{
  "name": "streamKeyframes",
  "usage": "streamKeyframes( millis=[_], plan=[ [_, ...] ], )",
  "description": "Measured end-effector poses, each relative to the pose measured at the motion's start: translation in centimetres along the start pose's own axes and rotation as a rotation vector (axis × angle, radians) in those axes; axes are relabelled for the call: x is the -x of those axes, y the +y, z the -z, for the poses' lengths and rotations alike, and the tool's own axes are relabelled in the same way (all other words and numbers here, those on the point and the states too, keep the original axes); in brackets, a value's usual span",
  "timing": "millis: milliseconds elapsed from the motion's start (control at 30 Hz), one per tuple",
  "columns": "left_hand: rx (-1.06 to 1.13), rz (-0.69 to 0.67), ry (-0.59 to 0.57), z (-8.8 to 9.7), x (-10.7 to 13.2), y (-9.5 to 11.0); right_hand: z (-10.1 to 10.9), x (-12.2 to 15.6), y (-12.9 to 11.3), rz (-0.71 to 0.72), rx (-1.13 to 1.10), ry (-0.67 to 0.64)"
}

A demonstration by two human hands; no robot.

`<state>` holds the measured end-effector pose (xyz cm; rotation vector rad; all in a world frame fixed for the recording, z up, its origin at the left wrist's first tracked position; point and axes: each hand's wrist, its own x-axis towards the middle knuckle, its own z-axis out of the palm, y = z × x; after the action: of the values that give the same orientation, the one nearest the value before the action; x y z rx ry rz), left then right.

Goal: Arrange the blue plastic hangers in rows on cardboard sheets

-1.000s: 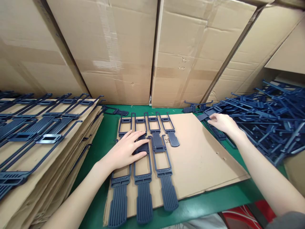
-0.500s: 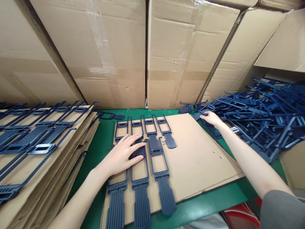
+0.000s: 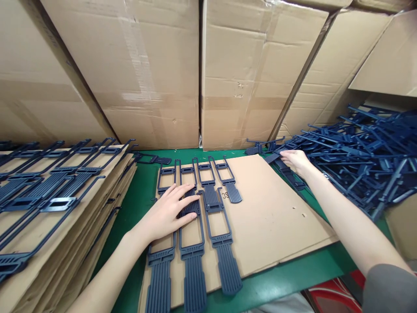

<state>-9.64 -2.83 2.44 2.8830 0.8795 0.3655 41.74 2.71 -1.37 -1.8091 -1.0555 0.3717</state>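
Note:
My left hand (image 3: 171,211) lies flat with fingers spread over dark blue plastic frames with ribbed paddle ends, laid in rows on a cardboard sheet (image 3: 260,217). Under its fingers is one such frame (image 3: 191,237), and to its right another frame (image 3: 220,221). At the near edge of the heap, my right hand (image 3: 296,161) has its fingers pressed together beside a ribbed plastic piece (image 3: 273,157). What lies between those fingertips, if anything, is hidden. More loose plastic parts (image 3: 289,174) lie just below this hand.
A tangled heap of the same blue parts (image 3: 365,152) fills the right side. At left stands a stack of cardboard sheets (image 3: 74,243) topped with frames. Large cardboard boxes (image 3: 241,78) form a wall behind the green table (image 3: 276,278). A loose frame (image 3: 156,159) lies near the boxes.
My right hand has shifted slightly to the right, and its fingers have drawn back a little from the ribbed piece. My left hand stays in place on the frames.

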Motion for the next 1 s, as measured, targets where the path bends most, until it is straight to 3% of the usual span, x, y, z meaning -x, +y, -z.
streamKeyframes(
  millis=[167, 333, 567, 800, 1000],
  plan=[
    [-0.008, 0.002, -0.012, 0.1, 0.0, 0.0, 1.5, -0.3, -2.1, -0.085, -0.203, 0.079],
    [-0.026, 0.010, -0.030, 0.0, 0.0, -0.1, 2.4, 0.5, -4.9, -0.132, -0.551, 0.081],
    [-0.041, 0.017, -0.048, 0.2, 0.0, 0.2, 1.2, 6.5, -8.1, -0.054, -0.552, 0.102],
    [-0.037, 0.016, -0.032, 0.1, -0.1, 0.2, 1.4, 15.0, -11.0, -0.095, -0.581, -0.233],
    [-0.056, 0.017, -0.037, -0.1, -0.1, 0.1, 0.8, 20.6, -10.4, -0.166, -0.519, -0.574]
  ],
)
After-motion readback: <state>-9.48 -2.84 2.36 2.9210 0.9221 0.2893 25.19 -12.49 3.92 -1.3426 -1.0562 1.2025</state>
